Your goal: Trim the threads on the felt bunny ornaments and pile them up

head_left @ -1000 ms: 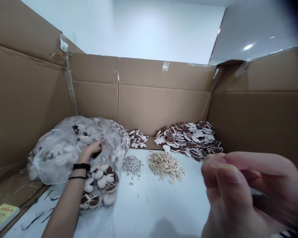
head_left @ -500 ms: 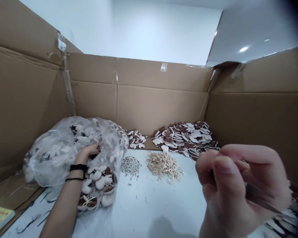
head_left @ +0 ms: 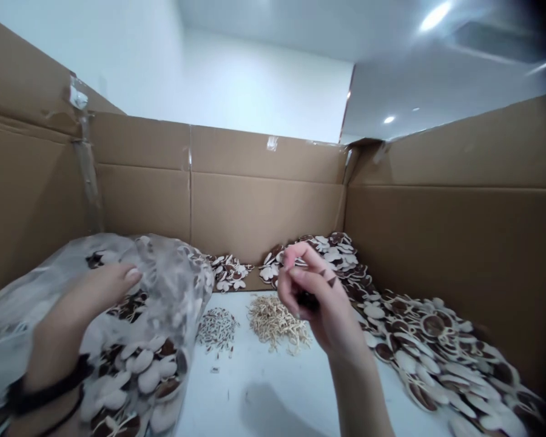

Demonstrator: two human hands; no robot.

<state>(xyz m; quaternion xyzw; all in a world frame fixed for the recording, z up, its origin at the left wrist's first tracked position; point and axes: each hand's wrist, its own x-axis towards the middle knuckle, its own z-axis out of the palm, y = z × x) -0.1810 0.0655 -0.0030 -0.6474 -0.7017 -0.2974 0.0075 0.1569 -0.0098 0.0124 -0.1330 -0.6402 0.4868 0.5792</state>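
My left hand [head_left: 88,297], with black bands at the wrist, is over the open clear plastic bag [head_left: 164,261] at the left. Its thumb points right; the other fingers are mostly hidden and blurred, so any hold cannot be told. Brown and white padded fabric pieces [head_left: 148,370] fill the bag, some with a cream bow. My right hand [head_left: 321,297] is raised above the table in front of the cream cord pile, fingers curled in. Two dark pointed tips of a slim tool [head_left: 330,278] stick out behind its thumb; the rest is hidden in the palm.
A pile of cream cord bows [head_left: 277,325] and a heap of small pale-and-dark bits [head_left: 217,329] lie on the white table [head_left: 209,394]. Fabric pieces [head_left: 437,352] are heaped along the right, with a smaller heap [head_left: 230,271] at the back. Cardboard walls [head_left: 264,212] enclose the table.
My left hand has come up out of the bag and moved left and nearer. My right hand has gone forward and left, towards the cord pile. The view has turned right.
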